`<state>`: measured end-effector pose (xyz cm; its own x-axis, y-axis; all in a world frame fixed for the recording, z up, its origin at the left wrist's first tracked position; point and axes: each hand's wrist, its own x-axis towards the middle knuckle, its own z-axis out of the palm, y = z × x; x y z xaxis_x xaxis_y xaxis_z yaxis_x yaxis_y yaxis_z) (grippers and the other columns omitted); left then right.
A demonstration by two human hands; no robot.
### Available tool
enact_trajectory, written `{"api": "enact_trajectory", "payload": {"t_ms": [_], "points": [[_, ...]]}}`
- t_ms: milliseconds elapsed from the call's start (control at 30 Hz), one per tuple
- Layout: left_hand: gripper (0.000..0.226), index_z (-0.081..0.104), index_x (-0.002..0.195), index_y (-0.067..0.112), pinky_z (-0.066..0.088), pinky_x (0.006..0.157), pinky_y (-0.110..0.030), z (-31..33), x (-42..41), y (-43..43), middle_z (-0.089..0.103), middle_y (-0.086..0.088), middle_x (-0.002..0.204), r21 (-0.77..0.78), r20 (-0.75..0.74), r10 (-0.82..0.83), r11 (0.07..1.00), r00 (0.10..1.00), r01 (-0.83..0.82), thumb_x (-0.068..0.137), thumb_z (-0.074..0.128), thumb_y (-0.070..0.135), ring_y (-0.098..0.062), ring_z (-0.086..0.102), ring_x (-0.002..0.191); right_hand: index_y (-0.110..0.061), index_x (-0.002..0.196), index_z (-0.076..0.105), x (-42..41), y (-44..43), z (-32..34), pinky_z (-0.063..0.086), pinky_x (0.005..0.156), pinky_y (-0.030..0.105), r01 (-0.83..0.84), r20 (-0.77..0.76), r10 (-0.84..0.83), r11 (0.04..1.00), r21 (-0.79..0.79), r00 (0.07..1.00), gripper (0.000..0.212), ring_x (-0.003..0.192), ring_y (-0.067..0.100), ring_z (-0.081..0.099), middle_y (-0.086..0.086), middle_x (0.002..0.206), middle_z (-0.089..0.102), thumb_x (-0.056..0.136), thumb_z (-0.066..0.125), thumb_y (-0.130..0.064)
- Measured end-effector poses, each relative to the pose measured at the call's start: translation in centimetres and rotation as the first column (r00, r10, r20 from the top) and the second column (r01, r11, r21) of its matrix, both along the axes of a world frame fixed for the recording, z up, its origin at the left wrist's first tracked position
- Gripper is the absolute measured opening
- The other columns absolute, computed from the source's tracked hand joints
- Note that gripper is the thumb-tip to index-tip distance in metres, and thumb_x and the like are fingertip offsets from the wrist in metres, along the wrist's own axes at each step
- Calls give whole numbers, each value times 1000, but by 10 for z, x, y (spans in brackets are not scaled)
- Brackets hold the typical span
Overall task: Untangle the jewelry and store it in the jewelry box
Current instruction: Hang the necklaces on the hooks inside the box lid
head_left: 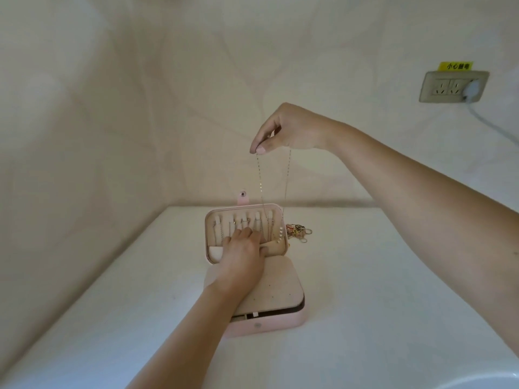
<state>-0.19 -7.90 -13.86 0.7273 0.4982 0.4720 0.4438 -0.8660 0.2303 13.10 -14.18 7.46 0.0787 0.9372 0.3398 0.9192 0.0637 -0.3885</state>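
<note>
The pink jewelry box (269, 325) sits open on the table (393, 304), with the left hand (244, 248) lying flat inside its raised lid (213, 234). Above, the right hand (283, 130) has a narrow pinching grip on a fine necklace chain (259, 178), which dangles. It looks light, limp and snag-prone, best held by an end. More tangled jewelry (297, 231) lies behind.

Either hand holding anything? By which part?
Right hand pinches the chain necklace at its top, strands hanging to the jewelry box lid. Left hand rests on that lid.
</note>
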Motion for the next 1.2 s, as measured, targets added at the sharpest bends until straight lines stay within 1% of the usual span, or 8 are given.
{"api": "enact_trajectory", "payload": {"t_ms": [333,433,533,667,867,933,1033,1200], "points": [[24,57,108,12,30,88,-33,-2,0,2,54,-2,114,16,2,0,1000,1000,0,96,42,26,-21,45,109,-15,95,74,3,7,2,32,58,1,-20,-32,21,999,30,999,14,60,-10,49,-12,78,67,82,72,-12],[24,57,108,12,31,89,-33,-2,0,3,55,-3,114,23,8,1,1000,1000,-1,96,42,26,-22,45,109,-13,93,74,4,8,-4,38,56,8,-19,-93,20,1000,11,995,11,55,-3,47,-7,74,65,83,71,-10],[23,57,108,12,30,88,-33,-1,0,2,55,-2,114,29,6,0,1000,1000,-1,96,42,26,-22,45,109,-8,94,73,7,11,-12,44,60,16,-4,-145,6,1000,11,989,11,56,3,53,1,77,67,84,69,-6],[23,56,108,13,30,87,-32,0,-1,1,54,-2,115,45,2,10,999,1000,-10,97,41,27,-21,45,109,-3,96,72,10,12,-24,44,55,13,-1,-183,5,1000,20,983,13,53,-1,56,5,78,67,84,67,-1],[23,57,107,12,30,86,-32,-1,0,1,55,-3,113,42,18,-1,999,1000,1,96,42,26,-22,46,108,-9,91,74,15,13,-44,45,57,12,20,-186,-15,999,26,983,13,55,1,56,-14,58,65,82,68,0],[23,57,107,12,30,86,-32,-1,0,1,55,-3,113,42,17,-3,999,1000,2,96,42,26,-22,45,108,-10,90,74,18,14,-50,46,60,12,31,-215,-24,999,29,976,14,60,9,56,-11,61,66,82,69,0],[23,57,108,12,32,88,-32,-1,-1,1,55,-2,113,48,19,-3,999,1000,2,96,42,26,-21,45,109,-12,89,74,19,15,-57,50,64,15,14,-253,-5,999,34,968,14,63,13,58,8,76,69,83,69,-1],[24,58,108,12,32,88,-33,-2,0,2,55,-3,113,52,27,-6,999,1000,5,96,42,25,-22,46,109,-11,90,74,22,14,-67,50,65,18,37,-279,-32,999,13,960,14,60,7,59,4,72,69,82,69,-1]]}}
